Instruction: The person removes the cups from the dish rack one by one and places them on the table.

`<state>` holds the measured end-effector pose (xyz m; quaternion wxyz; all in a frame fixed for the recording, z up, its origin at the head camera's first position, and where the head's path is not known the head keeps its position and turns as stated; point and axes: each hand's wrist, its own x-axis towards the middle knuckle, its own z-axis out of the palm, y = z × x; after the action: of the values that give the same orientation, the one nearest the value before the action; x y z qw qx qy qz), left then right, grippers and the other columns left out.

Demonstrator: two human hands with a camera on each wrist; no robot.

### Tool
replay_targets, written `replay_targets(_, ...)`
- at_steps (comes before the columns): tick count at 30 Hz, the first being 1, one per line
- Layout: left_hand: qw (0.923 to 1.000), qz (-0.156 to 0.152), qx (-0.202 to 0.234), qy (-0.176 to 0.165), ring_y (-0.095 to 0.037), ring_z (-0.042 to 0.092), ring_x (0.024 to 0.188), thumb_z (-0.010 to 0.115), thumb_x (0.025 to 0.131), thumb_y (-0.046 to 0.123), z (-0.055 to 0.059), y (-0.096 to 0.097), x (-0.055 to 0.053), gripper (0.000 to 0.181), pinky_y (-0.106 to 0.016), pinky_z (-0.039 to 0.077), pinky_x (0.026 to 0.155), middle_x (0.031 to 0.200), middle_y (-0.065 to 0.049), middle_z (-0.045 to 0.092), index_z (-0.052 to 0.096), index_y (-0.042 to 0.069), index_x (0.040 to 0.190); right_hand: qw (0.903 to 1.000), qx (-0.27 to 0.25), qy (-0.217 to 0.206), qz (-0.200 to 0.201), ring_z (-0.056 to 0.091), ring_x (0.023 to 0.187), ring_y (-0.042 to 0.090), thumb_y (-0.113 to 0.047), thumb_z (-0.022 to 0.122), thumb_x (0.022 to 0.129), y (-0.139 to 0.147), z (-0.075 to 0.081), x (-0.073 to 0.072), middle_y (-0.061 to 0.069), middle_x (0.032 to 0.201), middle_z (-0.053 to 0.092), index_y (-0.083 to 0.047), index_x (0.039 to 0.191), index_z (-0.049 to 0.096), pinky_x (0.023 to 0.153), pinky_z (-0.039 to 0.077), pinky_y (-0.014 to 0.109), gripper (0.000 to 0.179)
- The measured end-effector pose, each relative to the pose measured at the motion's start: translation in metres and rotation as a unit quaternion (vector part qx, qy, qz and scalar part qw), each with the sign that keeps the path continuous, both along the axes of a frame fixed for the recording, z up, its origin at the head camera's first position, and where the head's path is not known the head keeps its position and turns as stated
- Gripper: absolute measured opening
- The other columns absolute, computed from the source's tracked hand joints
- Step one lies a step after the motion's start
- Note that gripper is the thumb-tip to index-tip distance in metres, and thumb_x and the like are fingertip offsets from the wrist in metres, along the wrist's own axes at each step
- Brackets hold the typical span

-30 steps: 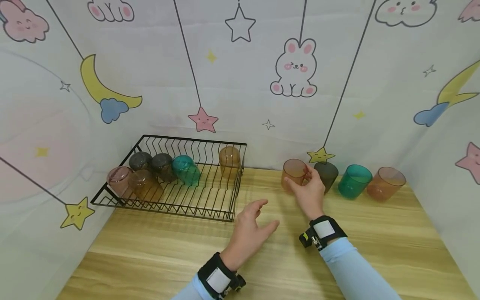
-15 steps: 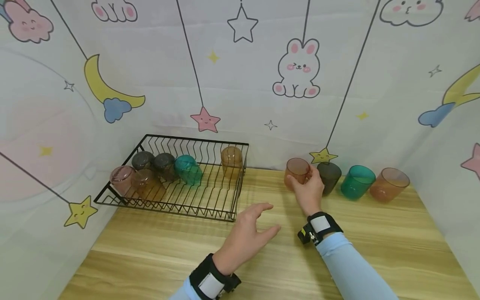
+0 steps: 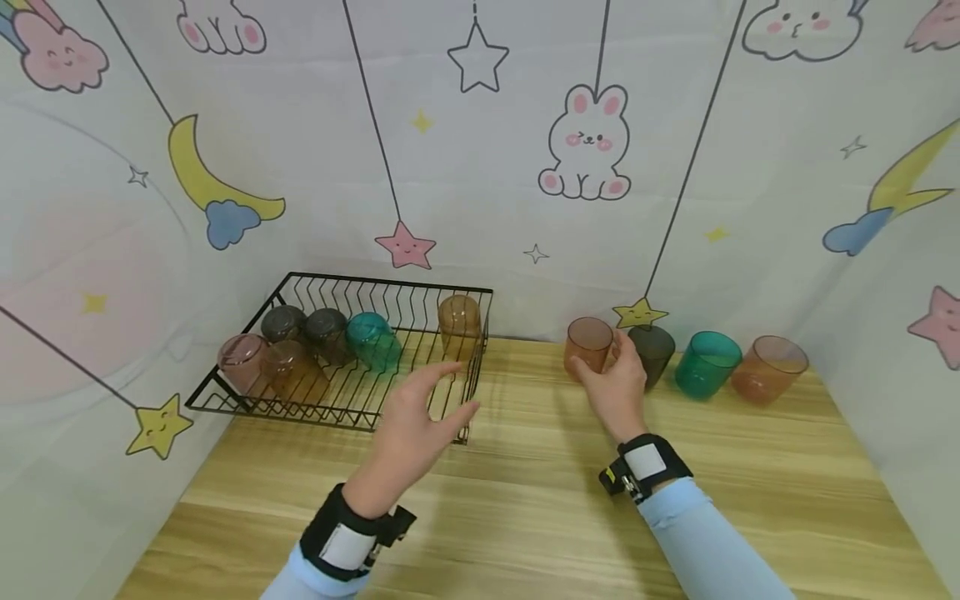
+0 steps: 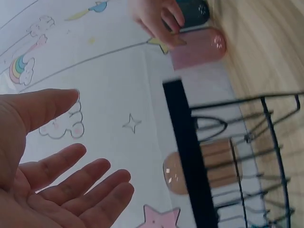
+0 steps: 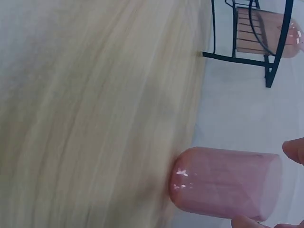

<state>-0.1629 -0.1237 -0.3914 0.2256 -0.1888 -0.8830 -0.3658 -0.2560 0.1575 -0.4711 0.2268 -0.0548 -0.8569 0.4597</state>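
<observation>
In the head view my right hand (image 3: 617, 387) holds a translucent pink cup (image 3: 587, 343) near its rim, thumb at the front and fingers at the right side. The cup stands upright on the wooden table; its rounded base (image 5: 183, 180) faces the tabletop in the right wrist view. My left hand (image 3: 408, 433) hovers before the black wire rack (image 3: 330, 421), thumb and fingers spread with nothing between them. Inside the rack, an amber cup (image 3: 459, 325) sits upside down at the right end. In the left wrist view the spread fingers (image 4: 102, 168) are beside the rack's dark bar (image 4: 183, 142).
More upturned cups fill the rack's left part: pink (image 3: 242, 362), amber (image 3: 292, 375), grey (image 3: 326, 337) and teal (image 3: 373, 342). Right of my right hand stand upright grey (image 3: 652, 354), teal (image 3: 707, 364) and pink-orange (image 3: 768, 369) cups. A patterned cloth wall (image 3: 480, 167) closes the back.
My left hand has moved leftward and farther from me, from the middle of the table to the rack's front right. The right hand stays at the pink cup.
</observation>
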Motion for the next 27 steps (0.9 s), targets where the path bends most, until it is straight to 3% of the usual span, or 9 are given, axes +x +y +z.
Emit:
replay_targets(3,0.9985,0.042,-0.014,0.032,-0.019,0.048,0.116,0.072,0.081,0.032,0.01,-0.028,-0.006,0.053,-0.037,0.042,0.092,0.123,-0.005,0.055,0.054,0.01,0.126,0.9998,0.019,0.005,0.009,0.043,0.121,0.027,-0.042,0.071,0.079,0.005,0.006,0.011,0.011,0.138,0.04,-0.009,0.143,0.033,0.091,0.042,0.039,0.081)
replay_targets(8,0.989,0.131,-0.055,0.043,-0.031,0.04,0.121,0.075,0.078,0.03,0.019,-0.074,-0.018,0.064,-0.049,0.04,0.092,0.13,-0.012,0.047,0.048,0.008,0.132,0.9969,0.063,0.016,0.045,0.04,0.123,0.027,-0.049,0.068,0.08,0.016,0.017,0.033,0.01,0.137,0.042,-0.01,0.141,0.038,0.093,0.041,0.042,0.079)
replay_targets(15,0.9679,0.228,-0.104,0.015,-0.048,0.011,0.132,0.077,0.076,0.029,0.01,-0.121,-0.032,0.08,-0.067,0.018,0.098,0.142,-0.028,0.025,0.036,0.011,0.143,0.9796,0.156,-0.012,0.126,0.029,0.131,0.033,-0.056,0.067,0.077,0.02,0.033,0.074,0.013,0.143,0.035,-0.008,0.134,0.047,0.099,0.031,0.054,0.077)
replay_targets(21,0.9578,0.258,-0.125,-0.021,-0.051,0.003,0.132,0.077,0.075,0.032,-0.001,-0.14,-0.042,0.085,-0.073,0.015,0.093,0.145,-0.031,0.018,0.032,0.012,0.145,0.9644,0.217,-0.01,0.15,0.02,0.134,0.035,-0.062,0.067,0.074,0.015,0.037,0.095,0.014,0.145,0.031,-0.012,0.132,0.049,0.099,0.026,0.059,0.079)
replay_targets(27,0.954,0.262,-0.139,-0.047,-0.054,0.007,0.13,0.076,0.076,0.031,-0.009,-0.149,-0.049,0.083,-0.075,0.019,0.089,0.143,-0.033,0.019,0.033,0.01,0.144,0.9526,0.245,-0.019,0.179,0.025,0.132,0.035,-0.064,0.064,0.075,0.011,0.038,0.108,0.013,0.144,0.032,-0.016,0.133,0.049,0.1,0.028,0.056,0.077)
